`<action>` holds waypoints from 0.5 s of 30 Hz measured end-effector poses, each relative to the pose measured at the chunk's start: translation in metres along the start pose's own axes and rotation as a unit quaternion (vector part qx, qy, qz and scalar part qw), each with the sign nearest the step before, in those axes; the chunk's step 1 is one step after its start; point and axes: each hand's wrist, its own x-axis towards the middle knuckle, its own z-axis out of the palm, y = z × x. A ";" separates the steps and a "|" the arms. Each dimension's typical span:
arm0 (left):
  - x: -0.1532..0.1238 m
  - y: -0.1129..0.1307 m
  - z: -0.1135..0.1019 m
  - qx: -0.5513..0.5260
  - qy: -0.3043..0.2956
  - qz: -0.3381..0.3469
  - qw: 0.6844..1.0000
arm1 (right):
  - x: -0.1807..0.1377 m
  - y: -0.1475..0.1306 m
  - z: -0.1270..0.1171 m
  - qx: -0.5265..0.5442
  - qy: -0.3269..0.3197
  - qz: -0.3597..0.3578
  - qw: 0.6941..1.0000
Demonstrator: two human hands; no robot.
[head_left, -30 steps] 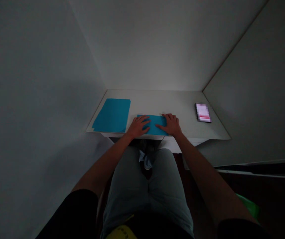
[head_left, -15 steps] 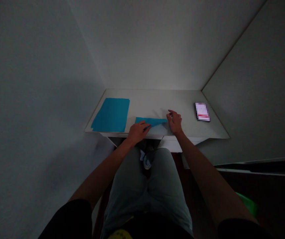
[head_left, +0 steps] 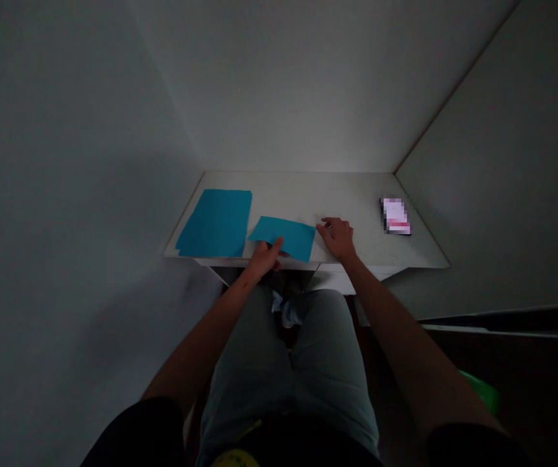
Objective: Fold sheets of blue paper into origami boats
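A piece of blue paper (head_left: 289,235), folded or cut to a small rectangle, is held at its near edge by my left hand (head_left: 264,258). The thumb lies on top and the fingers are beneath, partly hidden. The paper tilts slightly above the front of the white desk. Just past its right end, my right hand (head_left: 337,237) rests by the desk surface with curved, parted fingers and nothing visible in them. To the left lies a stack of larger blue sheets (head_left: 217,222), its edges slightly uneven.
The white desk (head_left: 289,191) stands against walls at the back and both sides. A phone (head_left: 396,215) with a lit, blurred screen lies at the right. My legs are below the desk's front edge, and a green object (head_left: 481,392) shows at the lower right.
The small blue paper has been lifted and turned, showing more of its face. My left hand has shifted from lying over it to gripping its near edge. My right hand has moved slightly left.
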 end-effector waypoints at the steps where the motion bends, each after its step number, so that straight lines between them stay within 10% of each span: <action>1: -0.006 0.001 0.000 0.029 -0.063 -0.016 0.997 | 0.000 -0.001 0.000 -0.012 -0.006 -0.004 1.000; 4: -0.015 0.007 -0.002 0.130 -0.181 0.035 0.974 | -0.001 -0.003 0.000 -0.042 -0.011 -0.018 0.999; 9: 0.007 0.015 -0.007 0.367 0.003 0.283 0.886 | -0.002 -0.005 0.001 -0.056 -0.004 -0.025 0.998; 15: 0.038 -0.008 -0.007 0.506 0.030 0.308 0.805 | -0.005 -0.008 -0.003 -0.069 -0.031 -0.030 0.997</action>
